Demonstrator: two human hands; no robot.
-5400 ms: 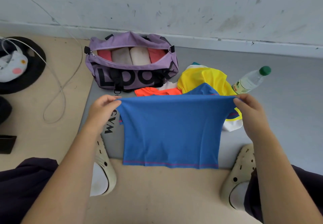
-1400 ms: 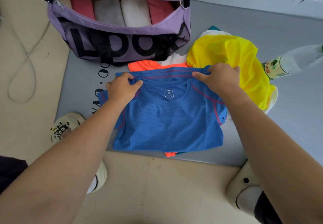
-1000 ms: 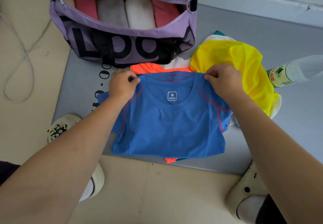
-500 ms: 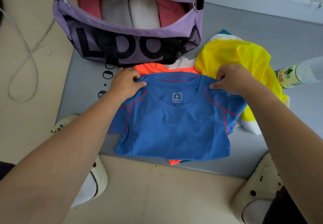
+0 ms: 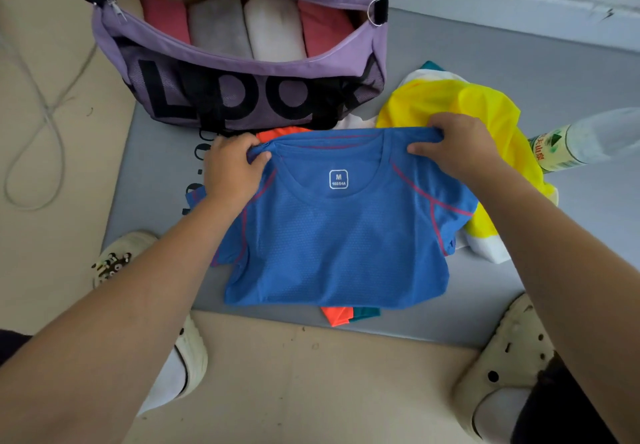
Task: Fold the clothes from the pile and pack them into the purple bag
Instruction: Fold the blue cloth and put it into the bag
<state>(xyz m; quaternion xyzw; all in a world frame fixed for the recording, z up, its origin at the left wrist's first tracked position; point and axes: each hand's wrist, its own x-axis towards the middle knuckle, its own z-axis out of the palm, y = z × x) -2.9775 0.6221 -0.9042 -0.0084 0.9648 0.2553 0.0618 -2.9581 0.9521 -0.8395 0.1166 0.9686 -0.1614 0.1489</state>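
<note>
A blue T-shirt (image 5: 339,246) lies spread on the grey mat, collar away from me, size label showing. My left hand (image 5: 231,170) pinches its left shoulder and my right hand (image 5: 457,145) pinches its right shoulder. The shoulder edge is lifted slightly off the mat. Behind it stands the open purple bag (image 5: 242,97) holding several rolled clothes in pink, grey and white. The pile lies to the right: a yellow garment (image 5: 485,114) over a white one. An orange garment (image 5: 334,315) and a teal one peek out under the blue shirt.
A plastic water bottle (image 5: 588,142) lies on the mat at the right edge. A white cable (image 5: 38,125) loops on the beige floor at left. My two cream clogs (image 5: 505,357) stand at the mat's near edge. A wall runs along the back.
The blue shirt went from hanging in the air to lying flat on the mat. Over the last second both hands kept the shoulders and spread them wider apart.
</note>
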